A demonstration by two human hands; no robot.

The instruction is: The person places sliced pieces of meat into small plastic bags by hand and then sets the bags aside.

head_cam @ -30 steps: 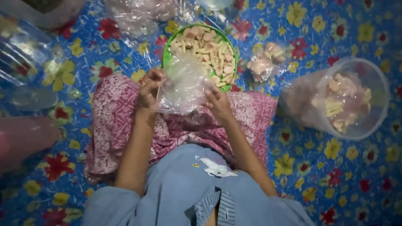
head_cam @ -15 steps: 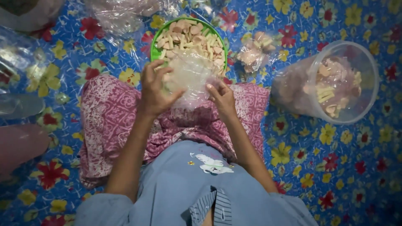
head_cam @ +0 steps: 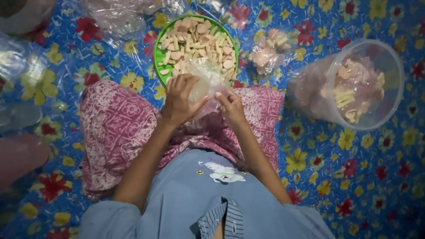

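my left hand (head_cam: 179, 99) and right hand (head_cam: 231, 107) both pinch a small clear plastic bag (head_cam: 204, 79), fingers closed on its film. it sits over the near edge of the green plate (head_cam: 158, 52) of snack pieces, a clear tub (head_cam: 354, 84) far right.

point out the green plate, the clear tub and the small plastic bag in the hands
green plate (head_cam: 157, 54), head view, on its bare left rim.
clear tub (head_cam: 392, 62), head view, on its upper right rim.
small plastic bag (head_cam: 206, 78), head view, on the bag's middle, between the two hands.
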